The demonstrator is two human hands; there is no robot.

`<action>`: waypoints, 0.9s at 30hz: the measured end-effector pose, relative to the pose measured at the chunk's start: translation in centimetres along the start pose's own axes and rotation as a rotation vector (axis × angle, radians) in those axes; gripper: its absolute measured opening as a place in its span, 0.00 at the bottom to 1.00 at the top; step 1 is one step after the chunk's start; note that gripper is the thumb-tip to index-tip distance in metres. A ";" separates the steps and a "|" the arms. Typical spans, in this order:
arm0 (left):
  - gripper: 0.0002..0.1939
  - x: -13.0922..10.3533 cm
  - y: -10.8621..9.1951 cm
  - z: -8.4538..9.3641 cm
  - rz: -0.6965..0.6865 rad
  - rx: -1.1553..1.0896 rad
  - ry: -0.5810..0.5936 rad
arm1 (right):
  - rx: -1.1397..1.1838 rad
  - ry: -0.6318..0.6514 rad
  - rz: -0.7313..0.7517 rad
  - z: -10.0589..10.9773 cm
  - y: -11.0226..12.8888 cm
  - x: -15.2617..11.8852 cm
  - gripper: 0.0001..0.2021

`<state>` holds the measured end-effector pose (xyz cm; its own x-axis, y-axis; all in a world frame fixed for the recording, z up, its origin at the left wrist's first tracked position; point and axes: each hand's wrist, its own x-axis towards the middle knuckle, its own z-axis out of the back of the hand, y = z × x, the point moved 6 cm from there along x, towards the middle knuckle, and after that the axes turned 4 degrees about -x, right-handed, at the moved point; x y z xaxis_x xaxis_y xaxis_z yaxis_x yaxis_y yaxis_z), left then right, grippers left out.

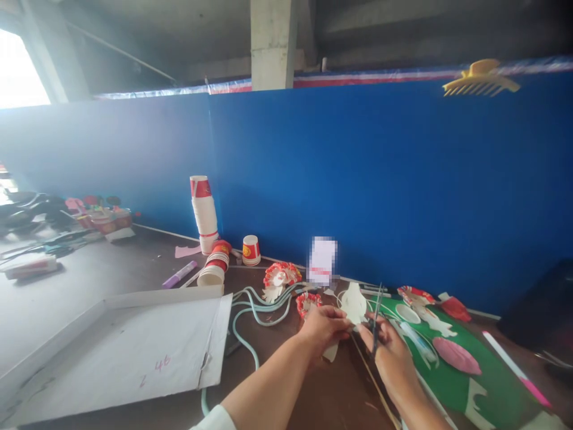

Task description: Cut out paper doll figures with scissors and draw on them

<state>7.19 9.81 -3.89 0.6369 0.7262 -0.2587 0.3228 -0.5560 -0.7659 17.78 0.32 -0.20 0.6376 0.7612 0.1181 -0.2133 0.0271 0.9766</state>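
Observation:
A cream paper cut-out (353,303) with a rounded outline is pinched at its lower edge by my left hand (323,328). My right hand (388,349) holds dark scissors (378,316), their blades pointing up beside the cut-out, and its fingertips are near the paper's lower right. Just behind my left hand lies a red and white fringed paper piece (308,303). Another fringed piece (282,276) sits farther back. A pale strip (330,352) shows beneath my left hand.
A white box lid (102,358) lies at left, with a pale blue cord (244,340) beside it. Paper cups (205,215) are stacked near the blue partition (358,179). A green sheet (447,382) with paper scraps and a pink-ended marker (514,367) are at right.

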 end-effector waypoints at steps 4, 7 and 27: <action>0.17 0.0 0.1 0.0 -0.003 -0.017 0.008 | 0.015 -0.003 0.027 0.0 0.4 -0.2 0.21; 0.16 -0.1 0.0 -0.1 -0.019 -0.028 0.035 | -0.022 -0.028 0.043 0.2 0.3 -0.2 0.21; 0.19 -1.1 -2.1 -0.3 -0.005 0.035 0.151 | 0.060 -0.001 0.009 0.5 -0.6 0.2 0.22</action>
<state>6.00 10.02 -1.87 0.7340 0.6587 -0.1654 0.3036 -0.5361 -0.7877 18.40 0.16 -0.71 0.6365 0.7607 0.1274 -0.1745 -0.0188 0.9845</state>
